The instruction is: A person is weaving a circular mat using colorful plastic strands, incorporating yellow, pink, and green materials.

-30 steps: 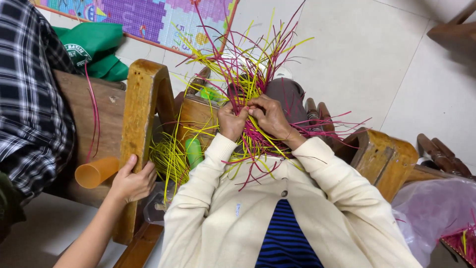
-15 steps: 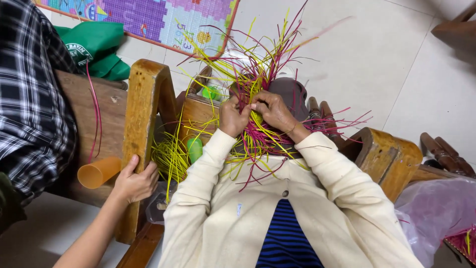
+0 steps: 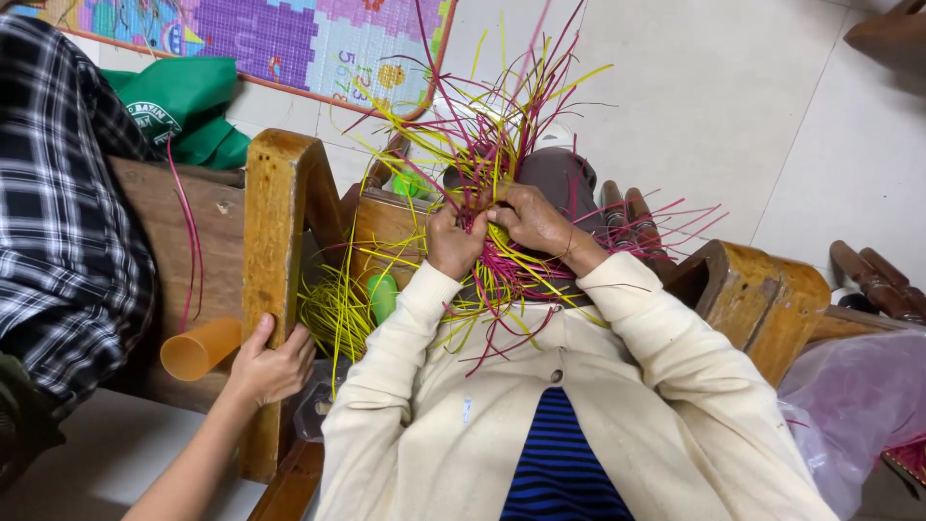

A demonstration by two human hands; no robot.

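A woven bundle of magenta and yellow strips (image 3: 497, 145) fans upward and outward over my lap. My left hand (image 3: 451, 241) grips the strips at the bundle's centre, fingers curled around them. My right hand (image 3: 532, 220) pinches strips just beside it, the two hands touching. Loose ends hang down over my cream sleeves and splay to the right. The woven core is mostly hidden behind my hands.
A wooden chair armrest (image 3: 280, 222) stands at my left, gripped low by another person's hand (image 3: 270, 365). An orange cup (image 3: 200, 349) lies beside it. Loose yellow strips (image 3: 338, 309) and a green object (image 3: 382, 294) sit below. A person in plaid (image 3: 68, 222) is far left. A plastic bag (image 3: 858, 405) is right.
The strip ends have swayed and my hands have shifted slightly on the bundle. The other person's hand stays on the armrest.
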